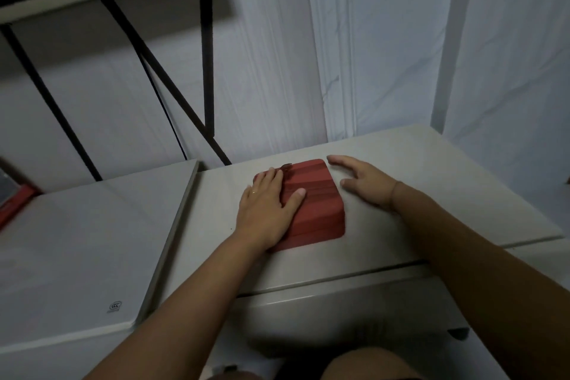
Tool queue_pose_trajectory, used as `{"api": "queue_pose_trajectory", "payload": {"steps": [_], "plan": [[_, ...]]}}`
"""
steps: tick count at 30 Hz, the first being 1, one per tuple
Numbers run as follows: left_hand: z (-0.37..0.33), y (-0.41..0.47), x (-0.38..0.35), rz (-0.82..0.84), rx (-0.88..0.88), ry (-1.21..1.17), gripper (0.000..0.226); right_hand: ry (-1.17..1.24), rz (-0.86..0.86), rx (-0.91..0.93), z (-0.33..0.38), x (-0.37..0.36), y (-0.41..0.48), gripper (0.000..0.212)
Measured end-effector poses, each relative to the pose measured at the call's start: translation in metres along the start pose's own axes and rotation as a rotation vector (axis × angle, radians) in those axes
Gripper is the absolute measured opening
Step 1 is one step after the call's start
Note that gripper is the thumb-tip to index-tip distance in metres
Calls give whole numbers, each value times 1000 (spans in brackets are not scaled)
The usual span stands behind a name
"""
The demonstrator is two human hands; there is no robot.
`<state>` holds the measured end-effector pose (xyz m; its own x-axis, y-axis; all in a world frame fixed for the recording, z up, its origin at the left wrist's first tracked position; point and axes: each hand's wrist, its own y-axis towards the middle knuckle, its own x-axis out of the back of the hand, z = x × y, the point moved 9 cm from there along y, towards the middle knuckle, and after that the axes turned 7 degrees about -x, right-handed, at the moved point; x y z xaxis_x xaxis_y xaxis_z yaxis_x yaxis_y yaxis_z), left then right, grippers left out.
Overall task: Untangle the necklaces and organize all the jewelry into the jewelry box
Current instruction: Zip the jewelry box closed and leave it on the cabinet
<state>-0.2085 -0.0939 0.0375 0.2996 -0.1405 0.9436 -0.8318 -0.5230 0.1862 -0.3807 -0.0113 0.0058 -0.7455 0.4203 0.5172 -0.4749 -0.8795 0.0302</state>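
Head view: red jewelry box (317,203) sits shut, mid tabletop (431,194), close to the person. Nothing loose lies in sight, so can't tell whether everything's packed inside or nothing's begun; prob. the very start or the very end of the job. Left hand (266,210) lies flat on top of it, fingers straight, tips by a small dark clasp (287,167) at the far edge. Its grip is wide, holding nothing. Right hand (362,180) is just beside the box's right side, fingers spread, grip wide & empty too. Box: squarish, rounded corners, matte w/ faint banded stripes. Tabletop: pale, smooth, flat.
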Motion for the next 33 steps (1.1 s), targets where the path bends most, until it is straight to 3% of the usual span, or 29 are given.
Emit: {"api": "queue_pose_trajectory", "payload": {"steps": [6,10,13,21,25,33], "plan": [[-1,0,0,-7,-16,-23,68,187,199,0,2,-20,31,64],[1,-1,-1,0,-2,-44,67,283,292,-15,-4,-21,43,45],[2,-1,-2,2,-3,-54,67,239,240,0,-9,-14,51,30],[2,-1,-2,-8,-2,-44,66,136,58,-8,-16,-1,57,19],[0,-2,-1,-3,0,-31,66,-34,1,3,-15,2,56,9],[0,-1,-3,8,9,-16,67,-239,-102,40,-2,8,43,10]]}}
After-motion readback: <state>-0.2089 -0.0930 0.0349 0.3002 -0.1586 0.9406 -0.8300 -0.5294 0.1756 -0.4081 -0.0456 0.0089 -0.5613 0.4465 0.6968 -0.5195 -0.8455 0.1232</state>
